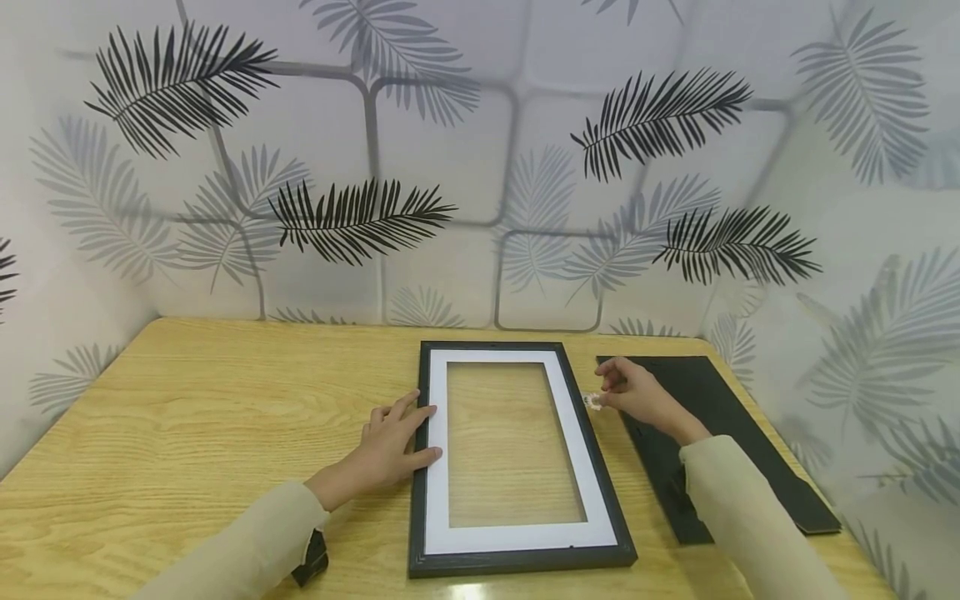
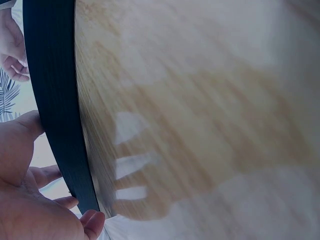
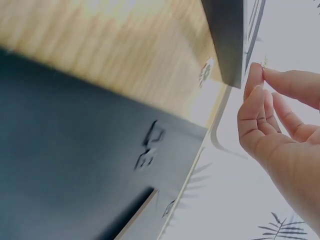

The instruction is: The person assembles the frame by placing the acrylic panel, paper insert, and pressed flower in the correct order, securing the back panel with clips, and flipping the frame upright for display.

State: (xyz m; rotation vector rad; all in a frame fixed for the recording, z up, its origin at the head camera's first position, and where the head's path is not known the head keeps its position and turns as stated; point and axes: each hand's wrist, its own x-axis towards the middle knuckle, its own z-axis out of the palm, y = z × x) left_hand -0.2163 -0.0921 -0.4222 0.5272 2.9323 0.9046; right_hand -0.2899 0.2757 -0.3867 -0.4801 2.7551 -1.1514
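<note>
A black picture frame [image 1: 523,562] with a white mat [image 1: 517,537] lies flat on the table, and wood shows through its opening. My left hand [image 1: 388,450] rests along the frame's left side, fingertips on the black border and the mat's edge. In the left wrist view, its fingers reach over the border [image 2: 57,100]. My right hand [image 3: 285,120] is raised past the frame's right side, pinching a tiny shiny piece [image 3: 265,62] between thumb and forefinger; its exact kind I cannot tell. Below it, a little heap of small shiny pieces [image 3: 206,71] lies on the wood.
To the right lies a black backing board [image 1: 686,383] with small metal fittings [image 3: 154,134] on its surface and a stand leg [image 1: 817,521] near its lower end. The wooden table [image 1: 225,400] meets a leaf-patterned wall [image 1: 465,275] at the back and right.
</note>
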